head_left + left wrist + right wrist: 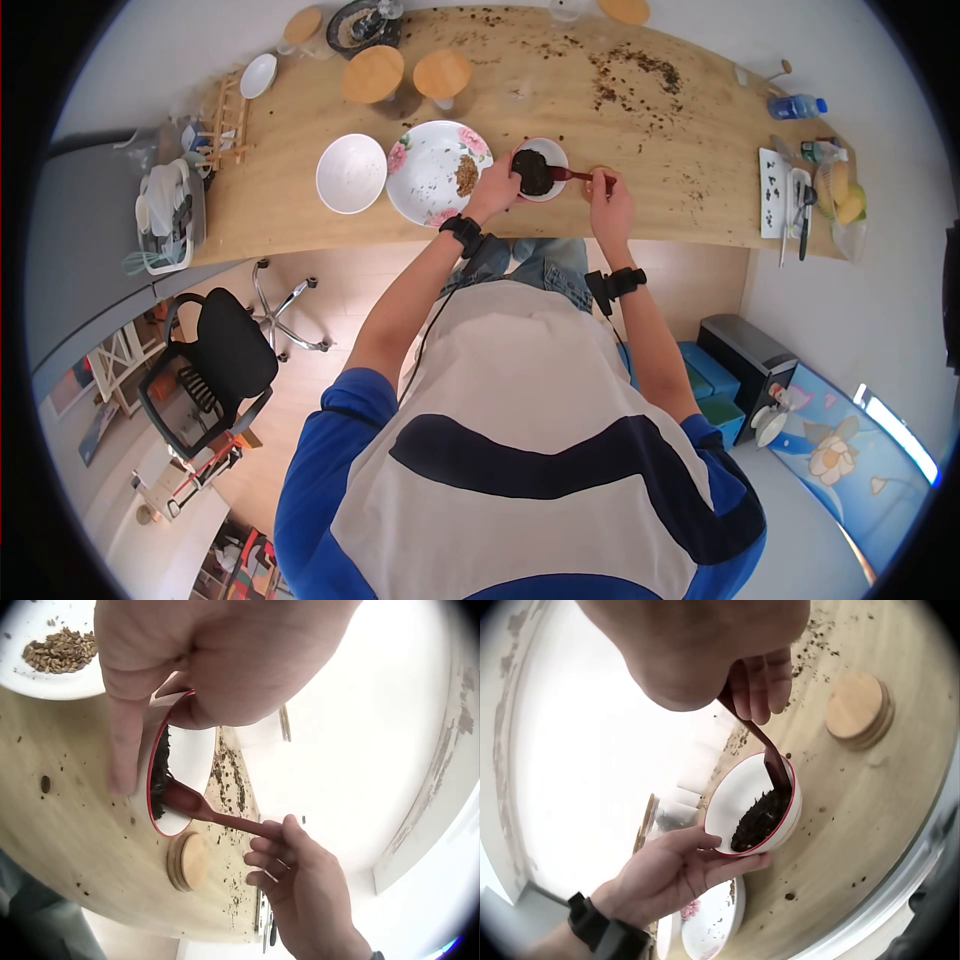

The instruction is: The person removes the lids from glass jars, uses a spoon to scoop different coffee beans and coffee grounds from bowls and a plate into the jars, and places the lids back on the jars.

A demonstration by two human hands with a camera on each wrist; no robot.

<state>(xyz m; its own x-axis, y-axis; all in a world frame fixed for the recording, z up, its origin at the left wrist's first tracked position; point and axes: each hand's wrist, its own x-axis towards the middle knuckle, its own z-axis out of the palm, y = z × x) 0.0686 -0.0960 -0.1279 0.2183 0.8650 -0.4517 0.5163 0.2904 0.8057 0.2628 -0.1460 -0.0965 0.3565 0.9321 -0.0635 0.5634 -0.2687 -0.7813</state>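
Note:
My left hand [494, 192] grips a small white bowl [731, 796] with a red rim by its side, thumb at the rim and fingers outside. The bowl tilts, and dark, crumbly dried leaf-like bits [761, 820] lie in it. In my right hand [612, 206] is a dark red spoon [244, 824], pinched by its handle; its head dips into the bowl against the dark bits. Left of the bowl stands a wide white dish [425, 180] with pink flowers, holding a small heap of brown grains [61, 651].
An empty white bowl [351, 174] stands left of the dish. A round wooden lid [857, 707] is close to my right hand. Behind are wooden-lidded jars [373, 75] and scattered dark crumbs [640, 75]. At the right lie a white tray [772, 190] and a blue bottle [795, 107].

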